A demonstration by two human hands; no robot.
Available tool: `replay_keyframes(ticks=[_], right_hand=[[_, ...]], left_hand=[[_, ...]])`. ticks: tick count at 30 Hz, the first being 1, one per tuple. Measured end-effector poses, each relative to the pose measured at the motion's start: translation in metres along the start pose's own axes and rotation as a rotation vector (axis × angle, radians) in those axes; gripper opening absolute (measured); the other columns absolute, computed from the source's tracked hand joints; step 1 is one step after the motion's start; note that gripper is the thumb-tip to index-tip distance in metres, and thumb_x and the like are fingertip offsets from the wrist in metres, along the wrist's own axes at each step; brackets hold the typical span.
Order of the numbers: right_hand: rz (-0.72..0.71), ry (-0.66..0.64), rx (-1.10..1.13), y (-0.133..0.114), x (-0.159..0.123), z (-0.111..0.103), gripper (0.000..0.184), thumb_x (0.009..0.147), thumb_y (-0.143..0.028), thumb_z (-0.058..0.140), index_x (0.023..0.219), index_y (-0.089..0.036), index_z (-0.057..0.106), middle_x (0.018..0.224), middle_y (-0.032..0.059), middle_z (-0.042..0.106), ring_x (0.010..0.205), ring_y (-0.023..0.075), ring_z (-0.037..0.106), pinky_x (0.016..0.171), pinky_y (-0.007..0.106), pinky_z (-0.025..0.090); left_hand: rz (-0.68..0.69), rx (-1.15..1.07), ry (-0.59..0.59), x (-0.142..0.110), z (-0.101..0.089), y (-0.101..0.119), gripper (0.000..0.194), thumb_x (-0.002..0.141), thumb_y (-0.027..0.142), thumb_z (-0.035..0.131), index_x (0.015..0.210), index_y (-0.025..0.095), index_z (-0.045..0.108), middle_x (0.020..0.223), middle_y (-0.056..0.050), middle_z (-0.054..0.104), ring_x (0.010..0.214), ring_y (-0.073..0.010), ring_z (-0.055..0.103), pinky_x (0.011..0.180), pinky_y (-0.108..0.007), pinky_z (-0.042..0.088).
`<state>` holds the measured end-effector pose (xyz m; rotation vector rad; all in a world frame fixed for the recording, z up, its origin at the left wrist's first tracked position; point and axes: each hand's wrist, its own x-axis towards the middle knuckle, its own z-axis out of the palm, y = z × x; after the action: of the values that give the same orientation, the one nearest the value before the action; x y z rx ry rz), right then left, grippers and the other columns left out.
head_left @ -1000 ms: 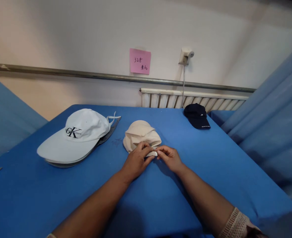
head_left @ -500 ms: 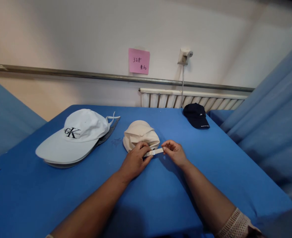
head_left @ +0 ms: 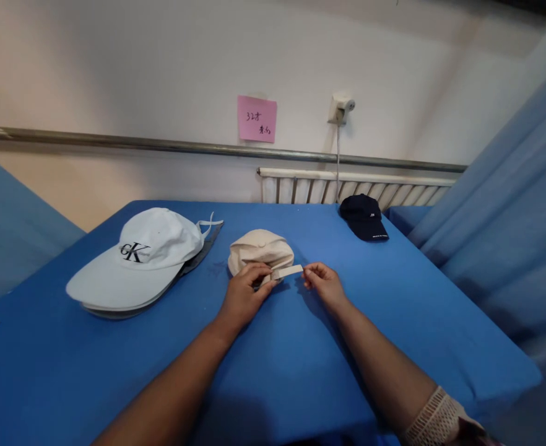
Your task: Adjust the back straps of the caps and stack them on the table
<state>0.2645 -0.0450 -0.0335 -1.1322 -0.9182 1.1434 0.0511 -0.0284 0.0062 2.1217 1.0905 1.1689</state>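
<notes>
A beige cap lies on the blue-covered table, its back turned toward me. My left hand is closed on the cap's near edge, with the fingers over the rim beside the strap. From there a pale adjustment strap sticks out to the right. Its free end is pinched between the thumb and fingers of my right hand. What lies under my left fingers is hidden.
White caps with a "CK" mark sit stacked over a dark one at left. A navy cap lies at the back right. Behind the blue table are a radiator, a metal rail and a blue curtain at right.
Both hands have shifted slightly, the left one back toward the left. More of the strap shows between them, and it tilts up a little more to the right.
</notes>
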Motion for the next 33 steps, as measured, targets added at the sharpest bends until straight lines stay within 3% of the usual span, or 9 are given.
replay_keyframes(ticks=[5,9,13,17,21,27,33], right_hand=[[0.156,0.051,0.119,0.003,-0.015,0.027,0.033,0.06,-0.039,0.082,0.078,-0.018,0.063,0.073,0.0021,0.069,0.055,0.0109,0.057,0.052,0.023,0.042],[0.352,-0.07,0.349,-0.004,-0.03,0.05,0.034,0.064,-0.035,0.084,0.085,-0.016,0.066,0.082,0.0053,0.072,0.064,0.012,0.063,0.054,0.022,0.046],[0.475,-0.144,0.615,-0.007,-0.031,0.061,0.023,0.069,-0.024,0.08,0.086,-0.015,0.068,0.073,0.0019,0.069,0.061,0.0107,0.061,0.05,0.019,0.045],[0.446,-0.078,0.702,-0.002,-0.027,0.056,0.021,0.064,-0.012,0.079,0.082,-0.016,0.068,0.068,-0.0007,0.066,0.054,0.0085,0.056,0.046,0.018,0.041],[0.342,-0.151,0.621,-0.004,-0.031,0.046,0.027,0.062,-0.012,0.082,0.085,-0.017,0.069,0.074,-0.0007,0.068,0.059,0.009,0.056,0.053,0.02,0.043],[0.261,-0.088,0.495,-0.004,-0.036,0.049,0.031,0.064,-0.027,0.087,0.088,-0.018,0.068,0.078,-0.0016,0.068,0.061,0.0079,0.056,0.056,0.02,0.041],[0.21,-0.073,0.442,0.004,-0.035,0.052,0.032,0.063,-0.03,0.087,0.085,-0.018,0.067,0.075,-0.0018,0.066,0.062,0.0087,0.055,0.057,0.021,0.041]], left_hand=[[-0.118,-0.113,0.067,0.003,-0.007,-0.003,0.019,0.08,0.034,0.069,0.093,0.02,0.072,0.101,-0.006,0.07,0.092,-0.0204,0.065,0.079,-0.033,0.053],[-0.144,-0.204,0.104,0.002,-0.009,-0.006,0.022,0.079,0.034,0.071,0.094,0.019,0.072,0.1,-0.006,0.07,0.088,-0.0201,0.066,0.08,-0.034,0.053],[-0.095,-0.178,0.049,0.001,-0.008,-0.002,0.02,0.081,0.035,0.069,0.094,0.019,0.071,0.102,-0.008,0.069,0.094,-0.0215,0.066,0.084,-0.036,0.054],[0.074,0.021,-0.039,0.0,-0.008,0.0,0.017,0.085,0.032,0.064,0.097,0.02,0.07,0.105,-0.007,0.069,0.1,-0.0217,0.065,0.09,-0.04,0.053],[0.184,0.152,-0.065,-0.001,-0.008,-0.001,0.017,0.088,0.028,0.061,0.101,0.021,0.068,0.106,-0.007,0.067,0.099,-0.021,0.065,0.089,-0.039,0.054],[0.208,0.217,-0.123,-0.006,-0.005,0.003,0.015,0.09,0.026,0.059,0.103,0.02,0.065,0.11,-0.007,0.064,0.102,-0.0204,0.063,0.089,-0.037,0.053],[0.219,0.247,-0.134,-0.01,0.001,0.006,0.015,0.09,0.021,0.057,0.104,0.019,0.062,0.112,-0.007,0.062,0.103,-0.02,0.062,0.09,-0.037,0.052]])
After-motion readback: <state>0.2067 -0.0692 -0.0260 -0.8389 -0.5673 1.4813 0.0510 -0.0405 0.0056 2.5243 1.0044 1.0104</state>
